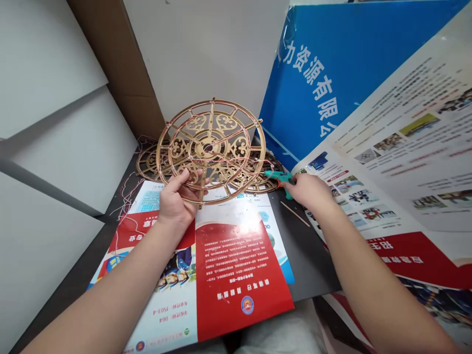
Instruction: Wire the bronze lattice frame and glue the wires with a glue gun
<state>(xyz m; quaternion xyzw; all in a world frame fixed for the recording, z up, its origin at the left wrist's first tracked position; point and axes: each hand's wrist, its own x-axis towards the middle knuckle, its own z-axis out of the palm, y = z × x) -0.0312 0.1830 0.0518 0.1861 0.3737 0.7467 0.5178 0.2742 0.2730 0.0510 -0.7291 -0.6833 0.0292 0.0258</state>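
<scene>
Fingers of both hands are bent closed. Beyond a red-and-white leaflet (221,314) at bottom centre, the lower rim of a gold wheel (202,139), tilted up mid-frame, is gripped by the left hand (178,199). Right of centre, a green glue gun (276,175) is grasped by the right hand (309,189), its nozzle pointed at the wheel. At upper right, a blue board (354,44) is seen.

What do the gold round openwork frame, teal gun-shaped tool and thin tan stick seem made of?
Gold openwork frame in the left hand: metal or gold-finished plastic; the satin sheen fits both.
Teal gun-shaped tool in the right hand: probably moulded plastic, from its solid bright colour.
Thin tan stick: likely bare wood, pale and matt.
</scene>
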